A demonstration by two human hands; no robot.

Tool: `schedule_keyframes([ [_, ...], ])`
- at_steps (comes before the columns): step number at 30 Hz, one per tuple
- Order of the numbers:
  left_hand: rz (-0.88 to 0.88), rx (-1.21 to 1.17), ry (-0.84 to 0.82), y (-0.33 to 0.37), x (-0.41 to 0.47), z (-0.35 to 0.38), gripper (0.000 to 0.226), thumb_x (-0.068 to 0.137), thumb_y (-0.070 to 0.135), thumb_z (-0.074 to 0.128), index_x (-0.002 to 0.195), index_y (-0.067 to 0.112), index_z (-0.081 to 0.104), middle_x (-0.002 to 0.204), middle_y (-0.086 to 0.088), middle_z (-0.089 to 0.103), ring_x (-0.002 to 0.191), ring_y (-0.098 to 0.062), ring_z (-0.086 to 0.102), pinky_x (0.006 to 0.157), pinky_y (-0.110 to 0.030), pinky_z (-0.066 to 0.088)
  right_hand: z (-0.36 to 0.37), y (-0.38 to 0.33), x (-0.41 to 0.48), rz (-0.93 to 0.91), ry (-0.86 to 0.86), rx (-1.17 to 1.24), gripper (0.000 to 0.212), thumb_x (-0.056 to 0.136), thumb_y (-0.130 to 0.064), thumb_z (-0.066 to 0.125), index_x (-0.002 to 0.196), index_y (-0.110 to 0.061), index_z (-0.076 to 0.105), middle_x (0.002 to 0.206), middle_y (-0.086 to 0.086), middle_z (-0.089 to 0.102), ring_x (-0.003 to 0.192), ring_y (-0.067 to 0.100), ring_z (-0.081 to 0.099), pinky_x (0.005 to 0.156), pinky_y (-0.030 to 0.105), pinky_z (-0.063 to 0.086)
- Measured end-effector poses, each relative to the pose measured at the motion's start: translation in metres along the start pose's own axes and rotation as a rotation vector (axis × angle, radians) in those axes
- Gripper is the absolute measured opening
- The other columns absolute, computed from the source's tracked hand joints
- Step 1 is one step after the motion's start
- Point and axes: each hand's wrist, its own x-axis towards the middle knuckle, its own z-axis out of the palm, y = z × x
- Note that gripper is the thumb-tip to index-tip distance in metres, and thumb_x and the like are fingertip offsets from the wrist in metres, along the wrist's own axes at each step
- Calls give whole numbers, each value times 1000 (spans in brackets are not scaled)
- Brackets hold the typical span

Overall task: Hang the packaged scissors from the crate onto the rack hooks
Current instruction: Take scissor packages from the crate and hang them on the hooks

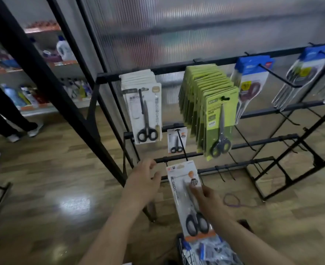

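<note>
One packaged pair of scissors is held in front of the lower bars of the rack. Its top edge is just beneath the tip of a long hook. Whether the hook is already in the hanging hole cannot be told. The package is gripped at its right edge by the right hand, the fingers curled round the card. The left hand is seen close to a lower bar of the rack, its fingers relaxed and grasping nothing. At the back of the same hook one small package is hung. On the upper bar of the rack, white packages are hung at the left, green packages in the middle and blue-topped packages at the right. Below the front of the rack, the crate is partly seen.
</note>
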Motion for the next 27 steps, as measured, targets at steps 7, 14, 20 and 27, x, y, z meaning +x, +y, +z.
schedule_keyframes([
  [7, 65, 19, -158, -46, 13, 5, 29, 104, 31, 56, 132, 32, 54, 128, 16, 56, 117, -1, 53, 95, -20, 41, 29, 26, 45, 27, 296, -20, 46, 100, -47, 59, 85, -5, 68, 78, 16, 70, 69, 26, 65, 56, 29, 45],
  [14, 129, -4, -272, -46, 28, 17, 21, 106, 29, 52, 127, 31, 56, 123, 13, 57, 109, -1, 54, 94, -22, 46, 40, 42, 61, 35, 388, 112, 49, 97, -42, 66, 86, 6, 65, 78, 29, 68, 62, 23, 62, 56, 34, 49],
  [20, 178, -4, -344, -38, 43, 34, 17, 103, 27, 55, 120, 30, 58, 118, 14, 59, 112, -4, 55, 99, -31, 51, 32, 35, 71, 65, 383, 45, 52, 96, -49, 65, 61, -13, 51, 51, -2, 51, 50, 15, 50, 47, 25, 38],
  [27, 188, 16, -363, -30, 54, 37, 17, 104, 26, 54, 119, 28, 58, 120, 8, 61, 111, -10, 57, 95, -34, 51, 34, -15, 135, 102, 206, 29, 34, 102, -38, 60, 78, -13, 58, 64, -2, 55, 57, 8, 56, 44, 15, 39],
])
